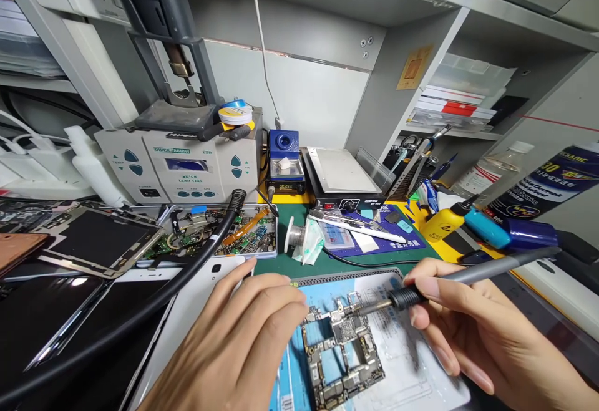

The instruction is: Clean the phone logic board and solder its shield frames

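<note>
My right hand (472, 317) grips a soldering iron (500, 266) by its dark handle, the way a pen is held. The iron's metal tip points left and meets the upper part of a phone circuit board (346, 330), though exact contact is hard to tell. This board has large cut-out openings and lies on a blue and white printed sheet (407, 336). My left hand (234, 336) reaches in from the left, palm down, fingers stretched out. Its fingertips are at the board's upper left corner; whether they press on it cannot be made out, and the thumb is hidden.
A thick black hose (187, 274) crosses the left side from the hot air station (182, 168). Behind the board stand a solder spool (296, 235), a soldering station (284, 164) and a heating plate (344, 174). Bottles, including a yellow one (444, 219), crowd the right. Phone screens lie left.
</note>
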